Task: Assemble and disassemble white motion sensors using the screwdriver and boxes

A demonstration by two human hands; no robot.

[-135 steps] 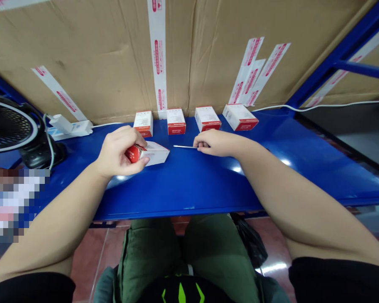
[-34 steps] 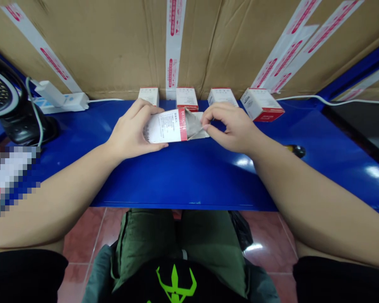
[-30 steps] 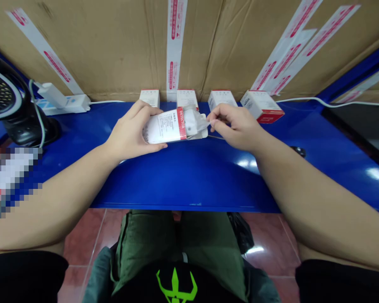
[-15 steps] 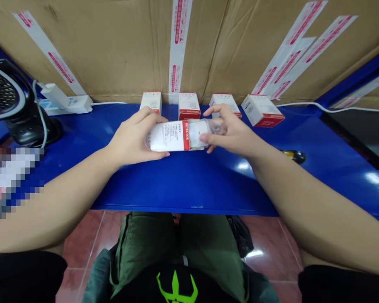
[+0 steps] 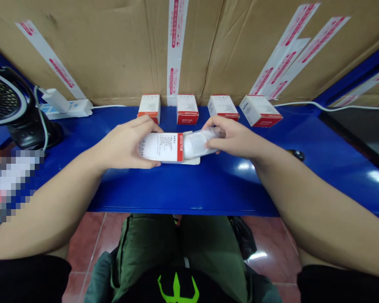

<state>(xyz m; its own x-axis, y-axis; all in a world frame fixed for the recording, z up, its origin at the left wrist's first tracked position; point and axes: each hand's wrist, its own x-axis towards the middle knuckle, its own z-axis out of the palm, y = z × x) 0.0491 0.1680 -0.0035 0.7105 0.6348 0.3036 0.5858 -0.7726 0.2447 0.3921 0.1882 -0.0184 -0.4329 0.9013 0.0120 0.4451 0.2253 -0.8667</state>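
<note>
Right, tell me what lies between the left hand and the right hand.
Head view: a white DETECTOR carton and a plastic-wrapped item, held by the left hand and right hand.

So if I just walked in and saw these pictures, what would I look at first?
The bright blue metal shelf across the middle stands out first, with four white-and-red boxes in a row at its back. In the centre, the left hand holds a white box marked DETECTOR, and the right hand grips a white item in clear plastic against its end. Behind them is brown cardboard striped with white-and-red tape.
</note>
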